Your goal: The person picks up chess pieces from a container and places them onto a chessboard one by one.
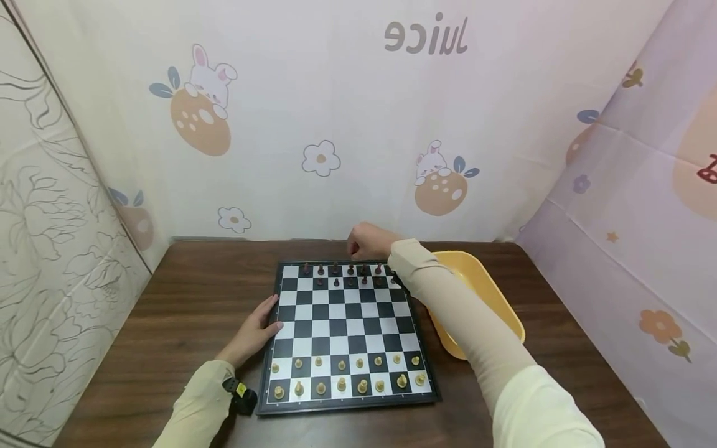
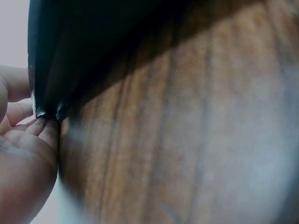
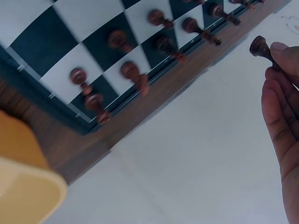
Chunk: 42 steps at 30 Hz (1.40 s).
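The black-and-white chessboard [image 1: 338,328] lies on the wooden table. Cream chess pieces [image 1: 342,384] stand in two rows along its near side. Dark red-brown chess pieces [image 3: 132,72] stand along the far side. Over the far edge, my right hand [image 1: 371,241] pinches a dark brown chess piece [image 3: 259,46] by its narrow end, base outward. Its top is hidden by the fingers. My left hand [image 1: 252,333] rests against the board's left edge, thumb and fingers touching the rim; the left wrist view shows fingertips [image 2: 39,126] at the board's dark side.
A yellow plastic basket [image 1: 493,298] stands right of the board, partly behind the right forearm. Brown wooden table [image 1: 196,298] surrounds the board. A printed curtain [image 1: 336,205] hangs behind the table, with more cloth on both sides.
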Tool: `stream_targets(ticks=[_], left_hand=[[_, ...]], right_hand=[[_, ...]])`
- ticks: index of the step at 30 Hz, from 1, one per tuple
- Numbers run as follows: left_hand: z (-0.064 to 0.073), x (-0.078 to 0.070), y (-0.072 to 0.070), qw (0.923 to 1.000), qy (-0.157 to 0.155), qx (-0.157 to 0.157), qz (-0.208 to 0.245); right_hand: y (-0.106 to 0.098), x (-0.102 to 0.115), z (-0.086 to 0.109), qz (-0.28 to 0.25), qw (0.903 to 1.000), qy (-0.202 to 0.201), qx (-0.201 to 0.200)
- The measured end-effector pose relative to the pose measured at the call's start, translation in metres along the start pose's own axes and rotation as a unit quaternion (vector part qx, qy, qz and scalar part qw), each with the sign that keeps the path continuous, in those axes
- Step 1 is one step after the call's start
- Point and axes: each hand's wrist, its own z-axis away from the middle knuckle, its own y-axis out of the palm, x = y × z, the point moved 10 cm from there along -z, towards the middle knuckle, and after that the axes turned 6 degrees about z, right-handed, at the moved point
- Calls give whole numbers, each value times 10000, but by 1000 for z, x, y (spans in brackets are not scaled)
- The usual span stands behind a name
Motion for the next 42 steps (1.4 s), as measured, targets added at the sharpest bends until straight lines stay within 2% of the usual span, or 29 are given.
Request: stream_targets(ticks=[14,19,24,35,38,42], left_hand=[[1,0,-1,10000,-27,-33,-52],[0,0,-3,10000,69,-71,6],[-1,-2,-3,9997,182,-133,-72],[-1,-3,-3,9992,304,-210,-123],[-1,-3,-3,9989,351,-231,-191],[-1,-2,-4,9990,322,-249,-174]], right_hand=[[1,35,-38,90,9999,-77,-6],[2,45,-51,-52,10000,-23,25],[4,57,-62,21,9998,-197,5],[19,67,-84,46,9991,-428,-13],[22,70,-90,152,9987,-477,-112],[28,73,-97,462,9980,-344,-271]])
